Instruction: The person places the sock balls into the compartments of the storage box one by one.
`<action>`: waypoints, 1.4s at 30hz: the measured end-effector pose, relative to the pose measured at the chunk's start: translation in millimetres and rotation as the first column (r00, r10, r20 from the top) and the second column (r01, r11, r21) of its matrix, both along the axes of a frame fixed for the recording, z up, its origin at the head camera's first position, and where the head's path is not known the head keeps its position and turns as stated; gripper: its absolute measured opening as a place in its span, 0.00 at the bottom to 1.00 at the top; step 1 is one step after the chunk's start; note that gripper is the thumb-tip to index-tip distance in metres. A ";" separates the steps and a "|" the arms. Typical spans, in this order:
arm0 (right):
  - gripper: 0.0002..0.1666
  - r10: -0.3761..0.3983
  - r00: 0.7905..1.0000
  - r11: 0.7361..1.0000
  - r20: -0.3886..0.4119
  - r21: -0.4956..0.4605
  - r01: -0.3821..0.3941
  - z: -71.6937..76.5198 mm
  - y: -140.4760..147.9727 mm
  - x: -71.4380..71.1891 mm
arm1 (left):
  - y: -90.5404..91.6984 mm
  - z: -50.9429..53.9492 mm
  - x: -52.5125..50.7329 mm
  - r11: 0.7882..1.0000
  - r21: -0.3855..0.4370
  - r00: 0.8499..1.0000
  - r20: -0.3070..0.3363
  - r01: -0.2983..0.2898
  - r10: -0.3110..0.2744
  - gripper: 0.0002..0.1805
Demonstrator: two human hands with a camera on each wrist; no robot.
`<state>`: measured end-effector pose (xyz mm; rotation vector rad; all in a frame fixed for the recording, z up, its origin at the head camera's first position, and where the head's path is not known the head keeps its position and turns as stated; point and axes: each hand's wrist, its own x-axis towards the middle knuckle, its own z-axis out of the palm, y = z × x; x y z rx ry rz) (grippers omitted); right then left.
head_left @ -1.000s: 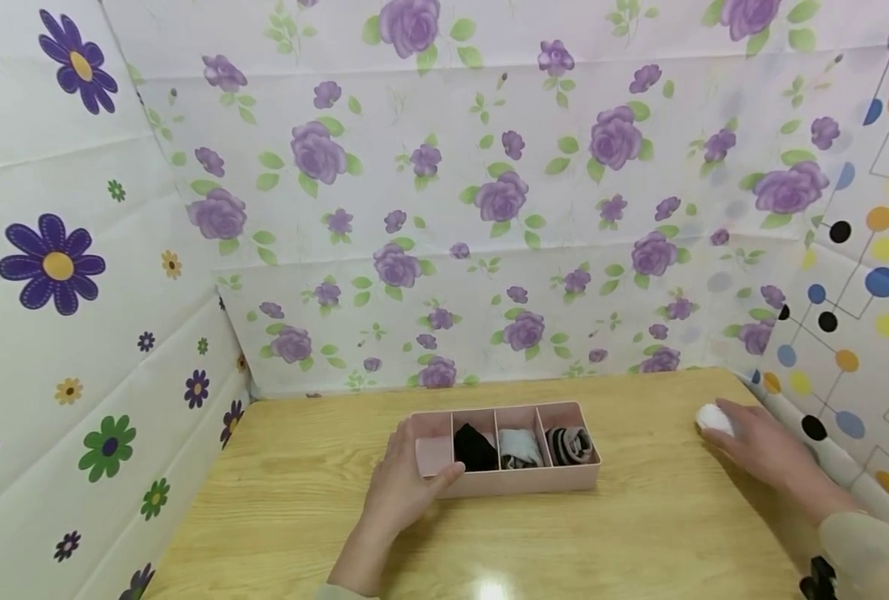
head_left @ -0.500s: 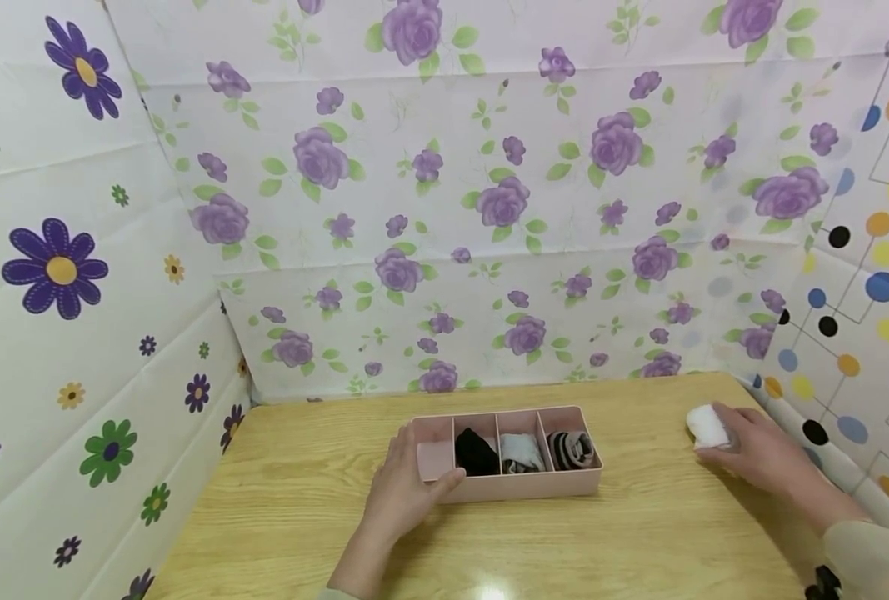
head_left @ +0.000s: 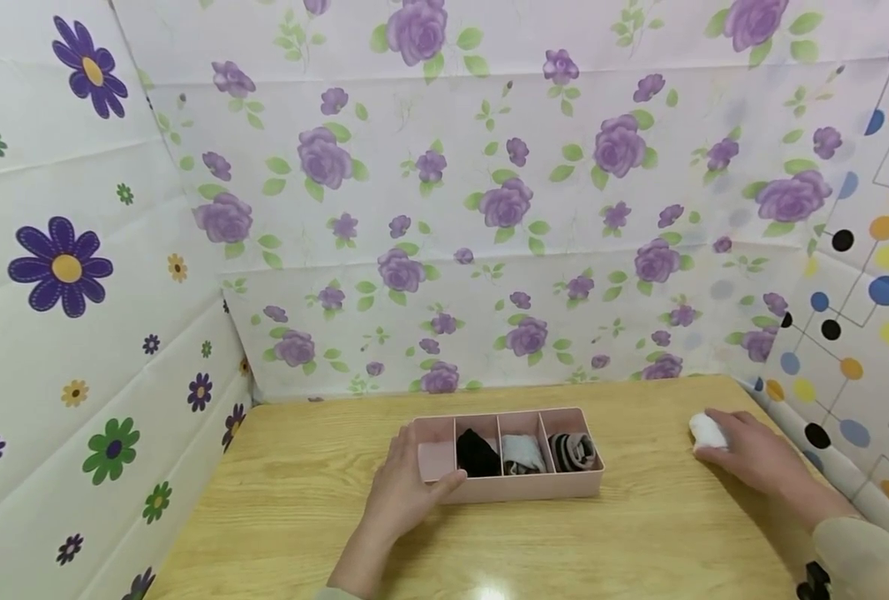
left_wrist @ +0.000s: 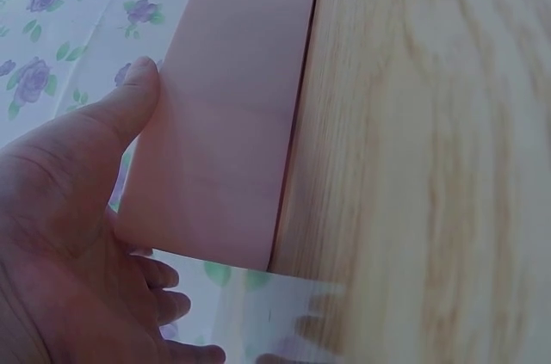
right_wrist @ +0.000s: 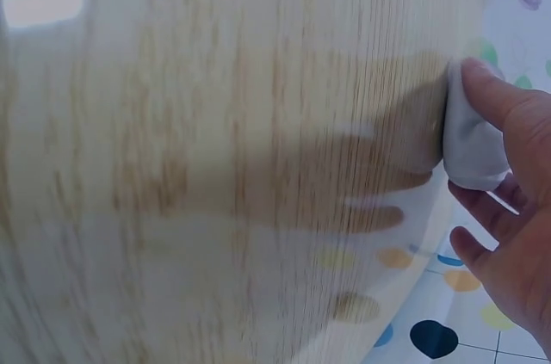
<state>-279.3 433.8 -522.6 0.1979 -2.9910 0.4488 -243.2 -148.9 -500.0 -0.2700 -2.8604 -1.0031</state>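
In the head view, a pink divided box [head_left: 522,487] lies on the wooden table. My left hand [head_left: 402,492] holds its left front corner, thumb on the front rim and fingers along the left end. The left wrist view shows the thumb against the box wall [left_wrist: 224,114]. Inside the box sit a black rolled sock [head_left: 477,454], a light grey one [head_left: 522,454] and a striped one [head_left: 573,451], each in its own compartment; the leftmost compartment [head_left: 436,460] is bare. At the table's right, my right hand [head_left: 755,450] grips a white rolled sock [right_wrist: 473,140] between thumb and fingers, resting on or just above the tabletop.
Wood-grain tabletop [head_left: 639,533] spreads around the box. A purple-rose sheet [head_left: 444,208] hangs behind, a daisy-patterned sheet [head_left: 62,350] stands at the left, and a dotted sheet [head_left: 864,333] rises close beside my right hand.
My right hand has shifted slightly left with the white rolled sock still in its grip. The left hand keeps its place on the box. The head view has tilted a little.
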 end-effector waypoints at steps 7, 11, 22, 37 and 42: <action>0.55 -0.021 0.999 1.000 -0.024 0.009 0.022 -0.5 -2.4 2.0 | -0.5 -2.4 1.6 1.000 -0.002 1.000 0.009 -0.005 0.005 0.68; 0.51 -0.011 0.996 1.000 -0.084 -0.009 0.010 5.6 -10.8 3.1 | -1.3 -3.6 -0.8 1.000 -0.008 1.000 0.002 -0.007 0.007 0.68; 0.51 0.006 0.990 0.998 -0.141 -0.064 -0.015 40.5 -61.3 6.3 | -3.1 -0.4 -1.7 1.000 -0.006 1.000 -0.017 -0.009 0.009 0.68; 0.47 0.047 0.969 0.983 -0.241 -0.159 -0.087 78.4 -141.8 1.7 | -0.8 -6.6 1.3 1.000 0.013 1.000 -0.010 -0.009 0.009 0.69; 0.45 0.084 0.954 0.976 -0.288 -0.167 -0.136 86.2 -166.6 2.1 | -1.8 -7.9 -2.4 1.000 0.012 1.000 -0.024 0.000 0.000 0.69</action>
